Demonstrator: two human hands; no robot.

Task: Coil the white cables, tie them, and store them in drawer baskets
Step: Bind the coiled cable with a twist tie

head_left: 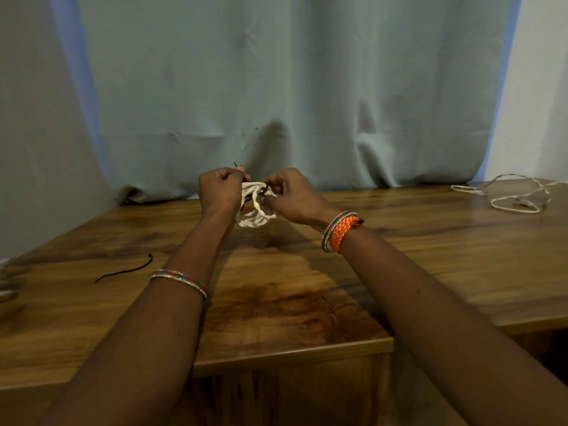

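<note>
A coiled white cable (256, 210) hangs in the air above the wooden table (430, 256), held between both hands. My left hand (219, 189) grips the coil's left side and pinches the end of a thin black tie (236, 165) that sticks up past its fingers. My right hand (290, 195) pinches the other part of the black tie where it loops over the top of the coil. A second white cable (516, 198) lies loose and uncoiled on the table at the far right.
Another black tie (126, 269) lies on the table at the left. A grey-green curtain (292, 87) hangs behind the table. A blurred object (7, 284) sits at the left edge. The table's front edge steps back on the right.
</note>
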